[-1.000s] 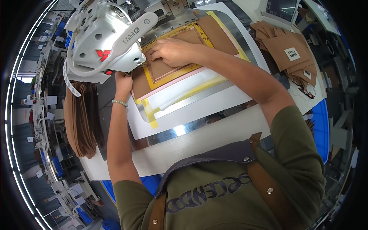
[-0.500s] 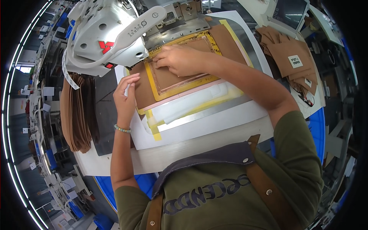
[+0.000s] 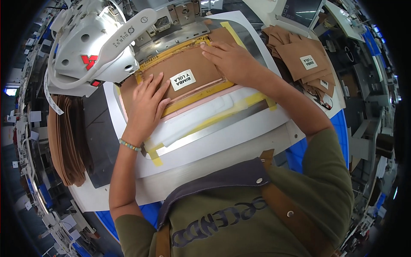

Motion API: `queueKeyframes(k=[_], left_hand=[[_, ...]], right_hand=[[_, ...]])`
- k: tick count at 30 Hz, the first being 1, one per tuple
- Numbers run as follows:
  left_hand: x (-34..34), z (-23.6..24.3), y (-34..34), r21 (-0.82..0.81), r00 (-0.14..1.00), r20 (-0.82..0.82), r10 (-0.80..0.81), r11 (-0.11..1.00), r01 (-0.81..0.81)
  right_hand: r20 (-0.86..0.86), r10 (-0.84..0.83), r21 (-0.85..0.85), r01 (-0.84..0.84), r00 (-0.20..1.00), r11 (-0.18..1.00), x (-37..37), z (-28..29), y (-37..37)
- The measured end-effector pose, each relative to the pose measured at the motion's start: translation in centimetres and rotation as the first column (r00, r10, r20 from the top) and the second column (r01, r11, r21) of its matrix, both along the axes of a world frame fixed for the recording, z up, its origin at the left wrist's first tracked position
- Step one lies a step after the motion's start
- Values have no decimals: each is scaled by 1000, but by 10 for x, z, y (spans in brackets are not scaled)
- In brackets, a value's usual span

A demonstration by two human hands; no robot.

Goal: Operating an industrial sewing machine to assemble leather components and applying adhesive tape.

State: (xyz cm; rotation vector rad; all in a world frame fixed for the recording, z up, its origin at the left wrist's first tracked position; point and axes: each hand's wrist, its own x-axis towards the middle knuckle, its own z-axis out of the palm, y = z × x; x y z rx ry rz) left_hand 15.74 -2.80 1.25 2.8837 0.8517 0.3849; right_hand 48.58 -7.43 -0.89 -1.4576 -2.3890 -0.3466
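Note:
A brown fabric or leather-like panel (image 3: 173, 66) with a white label (image 3: 183, 80) on its middle lies inside a yellow-edged frame (image 3: 209, 91) on the machine bed. My left hand (image 3: 146, 103) rests on the left end of the panel and frame, fingers spread and the thumb near the front edge. At the right end, my right hand (image 3: 233, 64) lies with its fingers stretched out flat over the panel and the frame's side. Neither hand grips anything. The frame's corners are partly hidden under my fingers.
A white sewing machine head (image 3: 75, 47) overhangs the far left. Folded brown pieces (image 3: 64, 141) are stacked at the left edge. More labelled brown pieces (image 3: 299, 68) lie in a pile at the right, near a screen (image 3: 297, 13). White sheeting (image 3: 205, 150) lies under the work.
A labelled panel now shows within the frame. My left hand has come down onto its left end; my right hand has shifted from the middle to the right end. The whole view has shifted.

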Motion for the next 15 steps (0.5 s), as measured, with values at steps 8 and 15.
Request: queueKeyframes(k=[8,15], left_hand=[[3,0,1,41,998,-65,15,999,-12],[6,-2,2,54,998,-55,18,998,-15]], right_hand=[[81,19,23,-21,997,1000,-7,0,8],[124,9,47,-15,992,999,-14,8,5]])
